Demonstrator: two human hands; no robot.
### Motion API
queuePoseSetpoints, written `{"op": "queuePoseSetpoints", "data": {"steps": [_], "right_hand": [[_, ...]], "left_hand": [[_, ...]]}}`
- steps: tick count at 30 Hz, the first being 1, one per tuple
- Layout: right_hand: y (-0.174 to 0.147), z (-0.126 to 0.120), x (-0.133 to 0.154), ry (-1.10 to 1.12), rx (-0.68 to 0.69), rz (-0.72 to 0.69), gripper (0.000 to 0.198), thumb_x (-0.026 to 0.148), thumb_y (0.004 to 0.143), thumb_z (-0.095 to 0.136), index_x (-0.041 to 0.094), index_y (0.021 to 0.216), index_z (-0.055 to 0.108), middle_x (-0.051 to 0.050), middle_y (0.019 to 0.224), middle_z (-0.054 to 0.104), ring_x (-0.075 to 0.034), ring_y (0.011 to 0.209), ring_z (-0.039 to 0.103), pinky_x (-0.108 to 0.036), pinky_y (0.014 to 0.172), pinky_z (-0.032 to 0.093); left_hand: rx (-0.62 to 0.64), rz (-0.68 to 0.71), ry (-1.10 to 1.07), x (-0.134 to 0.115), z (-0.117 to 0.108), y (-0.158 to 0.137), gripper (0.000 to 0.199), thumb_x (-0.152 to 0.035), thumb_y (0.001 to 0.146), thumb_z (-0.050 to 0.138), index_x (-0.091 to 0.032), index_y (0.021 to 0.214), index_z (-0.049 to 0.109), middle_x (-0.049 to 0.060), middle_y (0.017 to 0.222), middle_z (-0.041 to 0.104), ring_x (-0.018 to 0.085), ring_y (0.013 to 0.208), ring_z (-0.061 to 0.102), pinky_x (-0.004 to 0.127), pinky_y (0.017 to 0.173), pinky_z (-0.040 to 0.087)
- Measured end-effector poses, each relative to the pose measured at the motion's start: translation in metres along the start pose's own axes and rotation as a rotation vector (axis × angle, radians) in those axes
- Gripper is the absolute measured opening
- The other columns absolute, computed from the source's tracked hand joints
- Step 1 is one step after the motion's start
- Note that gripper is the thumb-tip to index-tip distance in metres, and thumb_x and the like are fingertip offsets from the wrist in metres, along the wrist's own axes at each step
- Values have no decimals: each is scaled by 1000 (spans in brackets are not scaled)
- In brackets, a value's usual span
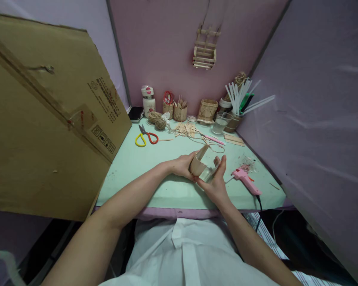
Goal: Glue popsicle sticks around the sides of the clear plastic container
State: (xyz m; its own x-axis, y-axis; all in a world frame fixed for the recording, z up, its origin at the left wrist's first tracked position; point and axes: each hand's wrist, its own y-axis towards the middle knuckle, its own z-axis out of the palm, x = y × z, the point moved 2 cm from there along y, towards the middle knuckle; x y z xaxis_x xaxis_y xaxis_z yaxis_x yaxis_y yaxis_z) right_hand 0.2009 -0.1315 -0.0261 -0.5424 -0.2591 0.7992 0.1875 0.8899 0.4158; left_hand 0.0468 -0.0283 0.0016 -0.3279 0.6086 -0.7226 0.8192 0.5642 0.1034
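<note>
Both hands hold a transparent cup (207, 173) above the front part of the table, tilted on its side. Tan wooden pieces cover its left side, and one pointed piece sticks up past the rim. My left hand (184, 165) wraps round the wood-covered side. On the bare, see-through side, my right hand (217, 183) grips with its thumb low and its fingers partly raised. Right of my right hand lies a pink glue gun (247, 180) with a black cord. Beyond the hands are a loop of twine (217, 149) and a pink pen-like tool (214, 140).
Scissors (146, 137) with yellow and red handles lie at the left, near loose wooden pieces (186, 129) and twine balls (158, 119). A water cup (220, 123) and a holder of white glue sticks (237, 99) stand back right. A cardboard sheet (47, 119) leans at left.
</note>
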Motion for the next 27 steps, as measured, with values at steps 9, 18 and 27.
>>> {"op": "queuePoseSetpoints", "data": {"steps": [9,18,27], "right_hand": [[0,2,3,-44,-43,4,122,51,70,75,22,154,-9,-22,159,15,-34,146,28,-57,113,31],[3,-1,9,8,-101,67,111,50,74,69,21,154,-2,-21,146,38,-32,137,41,-56,109,35],[8,-3,15,70,-137,154,104,58,78,65,24,154,2,-19,140,43,-29,133,44,-56,108,36]], "left_hand": [[-10,15,-40,-2,-1,1,115,-38,50,85,-18,148,28,11,135,57,35,127,52,43,108,40],[16,-37,-49,-9,-4,-3,105,-37,52,85,-19,142,34,9,125,61,33,115,59,41,96,48],[28,-48,-15,-8,-3,-3,102,-40,52,84,-18,139,36,8,121,62,32,112,60,38,91,50]]}}
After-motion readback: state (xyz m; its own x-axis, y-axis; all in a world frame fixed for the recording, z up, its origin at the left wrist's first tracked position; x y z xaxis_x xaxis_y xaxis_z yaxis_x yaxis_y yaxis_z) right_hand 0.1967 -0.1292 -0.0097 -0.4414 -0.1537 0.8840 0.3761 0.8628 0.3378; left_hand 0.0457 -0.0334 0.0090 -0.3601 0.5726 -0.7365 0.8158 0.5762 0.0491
